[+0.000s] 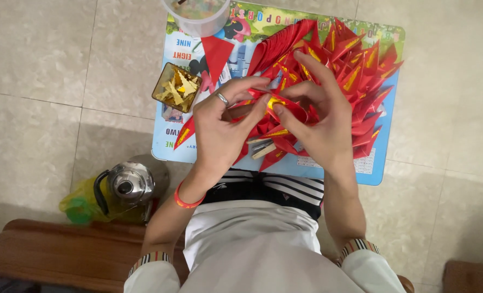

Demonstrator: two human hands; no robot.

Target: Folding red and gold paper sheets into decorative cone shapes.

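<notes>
Red-and-gold folded paper piece (276, 104)

clear plastic tub (197, 17) cut off by top edge, red paper piece (276, 106) partly hidden under fingers (252, 111)

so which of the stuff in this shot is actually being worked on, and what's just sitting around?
In use:
left hand and right hand, pinching one red-and-gold folded paper piece
pile of red folded pieces
small colourful table under them

Lying about:
square tub of gold scraps
clear plastic cup
steel kettle on the floor
green bag
wooden bench
</notes>
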